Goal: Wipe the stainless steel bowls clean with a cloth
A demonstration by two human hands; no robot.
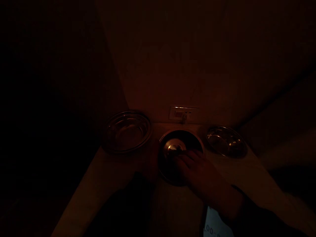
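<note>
The scene is very dark. A dark round pan [190,136] sits on a pale counter near the wall. Inside it lies a small shiny steel piece [173,145], rounded like a cup or ladle bowl. My right hand [199,174] reaches in from the lower right, its fingers bent over the near side of that piece. My left hand [151,162] is only a dim shape at the pan's left rim, with a dark sleeve behind it. Its fingers are lost in the dark.
A wide steel bowl [127,131] stands left of the pan and a shallower steel dish [225,141] to its right. A wall switch plate [182,113] sits just behind. The counter [103,177] drops off at its left edge. A white paper [213,227] lies by my right wrist.
</note>
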